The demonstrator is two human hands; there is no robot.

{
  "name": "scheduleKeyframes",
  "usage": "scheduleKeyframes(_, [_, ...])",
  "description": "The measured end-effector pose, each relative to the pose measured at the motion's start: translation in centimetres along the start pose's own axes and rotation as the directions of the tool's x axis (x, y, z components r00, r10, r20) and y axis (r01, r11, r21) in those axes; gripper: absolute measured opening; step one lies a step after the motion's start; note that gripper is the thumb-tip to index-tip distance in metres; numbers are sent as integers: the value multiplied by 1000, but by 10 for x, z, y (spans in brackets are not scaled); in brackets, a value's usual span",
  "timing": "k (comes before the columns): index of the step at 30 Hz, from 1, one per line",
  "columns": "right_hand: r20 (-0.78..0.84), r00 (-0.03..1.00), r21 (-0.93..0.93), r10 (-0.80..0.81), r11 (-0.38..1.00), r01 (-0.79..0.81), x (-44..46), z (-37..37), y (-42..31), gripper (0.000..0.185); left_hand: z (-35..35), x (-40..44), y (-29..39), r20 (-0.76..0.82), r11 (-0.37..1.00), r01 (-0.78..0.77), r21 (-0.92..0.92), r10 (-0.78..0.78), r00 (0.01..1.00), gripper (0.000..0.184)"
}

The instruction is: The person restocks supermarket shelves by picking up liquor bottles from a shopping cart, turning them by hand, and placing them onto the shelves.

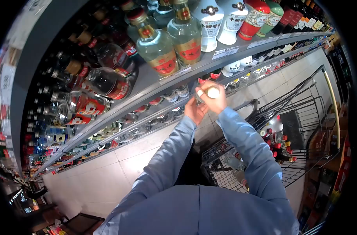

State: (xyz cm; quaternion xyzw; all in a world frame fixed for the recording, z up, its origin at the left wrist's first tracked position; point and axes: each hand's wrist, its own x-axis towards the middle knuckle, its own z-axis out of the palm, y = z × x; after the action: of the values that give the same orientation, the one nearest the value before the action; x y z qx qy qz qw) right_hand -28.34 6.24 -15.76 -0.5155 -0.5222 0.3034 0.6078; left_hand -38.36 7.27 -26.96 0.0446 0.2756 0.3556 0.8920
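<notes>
In front of the shelf, my right hand (218, 102) is wrapped round a bottle whose pale, round cap (213, 93) faces up at me. My left hand (195, 111) is just below and to the left, its fingers curled against the same bottle. Most of the bottle's body is hidden by my fingers, and its label cannot be read. Nearest above my hands on the shelf are clear glass bottles (188, 43) with red and gold labels, and white bottles (208, 25) with dark lettering.
A black wire shopping cart (307, 129) stands at my right, holding several bottles (278, 137). Shelves of bottles run along the left and front, with a grey shelf edge (147, 94) and price tags (225, 52). Pale floor tiles (135, 156) lie below.
</notes>
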Motion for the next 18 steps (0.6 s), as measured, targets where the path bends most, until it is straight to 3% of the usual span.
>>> scheduleKeyframes(2, [32,992,18,-125,992,125,3,4,5,18,9,11,7,73,999,-1,-51,5,997,42])
scheduleKeyframes(3, [55,990,12,-129,992,129,5,6,12,18,9,18,11,102,998,2,-55,3,995,41])
scheduleKeyframes(4, [74,990,1,-117,993,117,6,6,20,18,8,22,13,20,999,17,-37,-16,1000,41])
scheduleKeyframes(8, [157,975,-30,-158,986,165,16,5,44,18,13,36,15,-70,994,-60,-88,54,996,42])
scheduleKeyframes(11, [195,974,-66,-117,989,132,23,0,55,18,4,52,14,-19,992,-97,-78,95,995,40])
scheduleKeyframes(12, [206,975,-58,-87,993,101,22,-2,57,17,-9,68,15,-14,990,-29,-135,27,1000,39])
scheduleKeyframes(15, [286,911,-162,-298,922,352,23,-12,63,16,-21,70,15,41,992,-84,-95,88,995,39])
scheduleKeyframes(18, [298,905,-354,-304,845,400,21,-16,68,20,-21,72,14,-45,990,-112,-88,108,993,41])
